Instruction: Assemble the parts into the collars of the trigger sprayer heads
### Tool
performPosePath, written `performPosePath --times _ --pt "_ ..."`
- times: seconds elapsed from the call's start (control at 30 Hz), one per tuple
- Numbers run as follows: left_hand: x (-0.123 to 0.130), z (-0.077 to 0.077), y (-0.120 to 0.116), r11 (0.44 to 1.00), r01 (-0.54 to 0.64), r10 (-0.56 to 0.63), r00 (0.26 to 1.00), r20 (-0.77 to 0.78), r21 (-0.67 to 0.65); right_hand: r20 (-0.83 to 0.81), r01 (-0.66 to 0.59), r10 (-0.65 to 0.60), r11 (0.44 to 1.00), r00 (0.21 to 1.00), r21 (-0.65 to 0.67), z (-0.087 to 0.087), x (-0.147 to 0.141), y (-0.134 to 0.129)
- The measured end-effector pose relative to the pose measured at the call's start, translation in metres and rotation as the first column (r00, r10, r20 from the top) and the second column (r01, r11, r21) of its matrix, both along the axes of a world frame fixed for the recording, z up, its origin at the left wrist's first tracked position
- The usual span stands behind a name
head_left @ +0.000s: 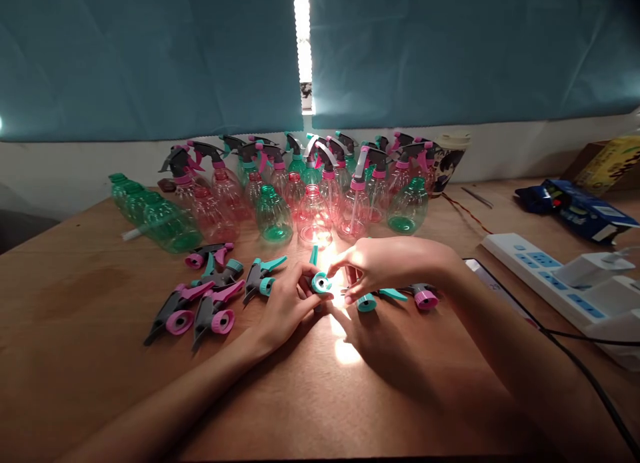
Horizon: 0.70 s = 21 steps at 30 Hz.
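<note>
My left hand (290, 299) is closed around a trigger sprayer head (321, 283) with a teal collar, whose round opening faces me and whose teal trigger points up. Close against its right side is my right hand (367, 266), fingers bent and thumb apart from the index finger; nothing shows between them. Bright glare blurs the gap. Under the right hand lies another teal-collared sprayer head (367, 303), partly covered. To its right rests a pink-collared sprayer head (425, 297). Left of my left hand lie a teal sprayer head (263, 279) and several pink ones, such as one sprayer head (216, 314).
Behind my hands stand several clear pink and green bottles, including an open green bottle (274, 216) and sprayer-topped ones. A paper cup (449, 163) stands at the back right. At right are a power strip (545, 269) with cables, a phone (493, 286) and a blue packet (583, 209).
</note>
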<state>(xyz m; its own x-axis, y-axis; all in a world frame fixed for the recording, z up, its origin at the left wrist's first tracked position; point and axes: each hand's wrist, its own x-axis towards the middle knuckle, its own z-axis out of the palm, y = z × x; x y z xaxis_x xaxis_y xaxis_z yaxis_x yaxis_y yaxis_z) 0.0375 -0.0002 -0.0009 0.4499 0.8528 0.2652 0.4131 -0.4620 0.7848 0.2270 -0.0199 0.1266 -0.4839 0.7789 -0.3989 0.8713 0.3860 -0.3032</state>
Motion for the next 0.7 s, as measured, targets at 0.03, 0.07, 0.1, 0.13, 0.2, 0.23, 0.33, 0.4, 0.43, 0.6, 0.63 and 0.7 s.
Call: performPosePath --times 0.03,0.07,0.1,0.13,0.2,0.23,0.33,0.4,0.43,0.6,0.63,0.7 --pt "0.000 -0.001 0.001 1.000 -0.006 0.006 1.000 0.008 0.002 -0.006 0.004 -0.004 1.000 1.000 -0.006 0.000 0.001 0.000" --pt "0.000 -0.001 0.001 1.000 -0.011 0.011 1.000 0.014 0.003 -0.016 0.003 -0.003 1.000 1.000 -0.013 -0.001 0.002 0.001" --pt "-0.001 -0.002 0.001 1.000 -0.015 0.015 1.000 0.017 0.002 -0.029 -0.006 0.005 1.000 1.000 -0.018 -0.002 0.002 0.001" --pt "-0.001 -0.002 0.001 1.000 -0.016 0.016 1.000 0.019 0.001 -0.043 -0.020 0.019 1.000 0.999 -0.024 -0.003 0.001 0.001" --pt "-0.001 -0.003 0.001 1.000 -0.016 0.016 1.000 0.018 -0.003 -0.068 -0.046 0.044 0.999 0.997 -0.024 -0.006 -0.001 0.001" --pt "-0.002 -0.003 0.000 1.000 -0.018 0.018 1.000 0.015 -0.007 -0.077 -0.052 0.051 0.998 0.996 -0.021 -0.007 -0.002 0.001" --pt "-0.003 -0.003 -0.001 0.999 -0.025 0.025 1.000 0.000 -0.023 -0.086 -0.053 0.051 0.999 0.995 -0.012 -0.009 -0.005 0.000" --pt "-0.004 -0.002 -0.001 0.999 -0.037 0.036 0.999 -0.009 -0.026 -0.085 -0.068 0.064 0.997 0.994 -0.044 -0.010 -0.005 0.002" --pt "-0.004 -0.002 -0.001 0.999 -0.043 0.043 0.999 -0.014 -0.021 -0.085 -0.073 0.067 0.995 0.994 -0.071 -0.010 -0.004 0.003" --pt "-0.005 -0.001 0.001 0.994 -0.102 0.105 0.993 -0.054 0.044 -0.140 -0.039 0.019 0.989 0.990 -0.140 -0.014 0.003 0.011" --pt "-0.005 -0.001 0.001 0.992 -0.115 0.119 0.991 -0.069 0.061 -0.145 -0.037 0.017 0.990 0.989 -0.137 -0.015 0.004 0.012" --pt "-0.005 0.002 0.000 0.987 -0.126 0.135 0.987 -0.092 0.099 -0.127 -0.034 0.019 0.992 0.992 -0.118 -0.016 0.004 0.012"
